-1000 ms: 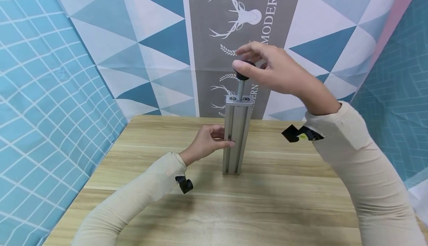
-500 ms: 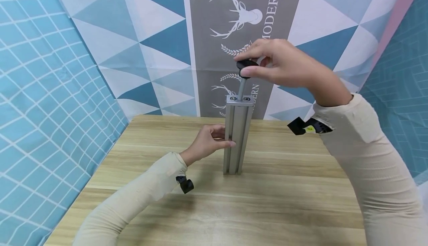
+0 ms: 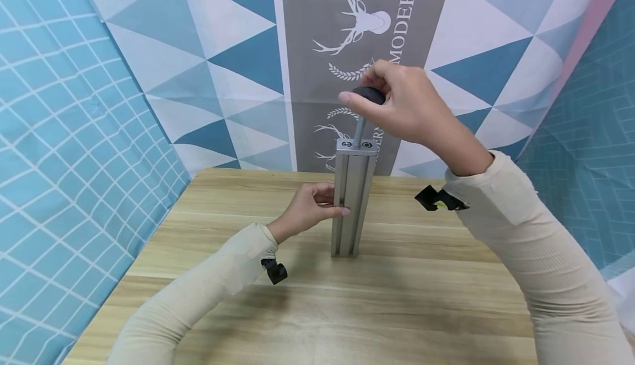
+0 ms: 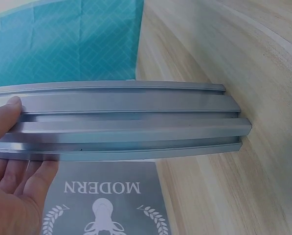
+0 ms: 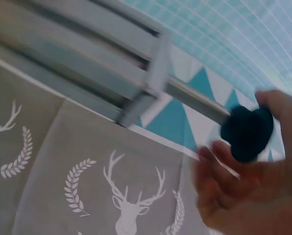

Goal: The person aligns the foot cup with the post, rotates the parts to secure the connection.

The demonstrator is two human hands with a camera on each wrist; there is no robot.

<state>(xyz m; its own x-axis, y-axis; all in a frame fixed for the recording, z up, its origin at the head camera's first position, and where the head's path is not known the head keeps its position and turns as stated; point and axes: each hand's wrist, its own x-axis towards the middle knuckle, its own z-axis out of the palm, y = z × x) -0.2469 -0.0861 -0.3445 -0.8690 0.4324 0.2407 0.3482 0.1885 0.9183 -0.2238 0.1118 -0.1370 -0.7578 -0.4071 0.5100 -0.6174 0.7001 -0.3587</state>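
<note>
The left sleeve and right sleeve are reaching in from the bottom edge, both pale and creasing; below them the wood-grain table is spreading away; a black left clip is hanging under one wrist, and a black right clip is jutting out under the other; farther in, the left hand is holding the post partway up, its thumb lying on the near face and its fingers curling behind; the post, a grooved metal bar, is standing upright, its lower end resting on the table; on its top a metal plate is sitting, with two screws showing, one on either side of the rod; the rod is rising from between them and leaning slightly to the right; at its upper end the black knob is sitting, and the right hand is curling around it, thumb running along the near side, fingers bending behind; the right wrist view is blurring there, so I cannot tell how firmly they are pressing; beyond, a blue gridded left cloth and a teal right cloth are hanging at the sides; farthest back, the backdrop is showing blue and white triangles, white deer heads and the word MODERN.
</note>
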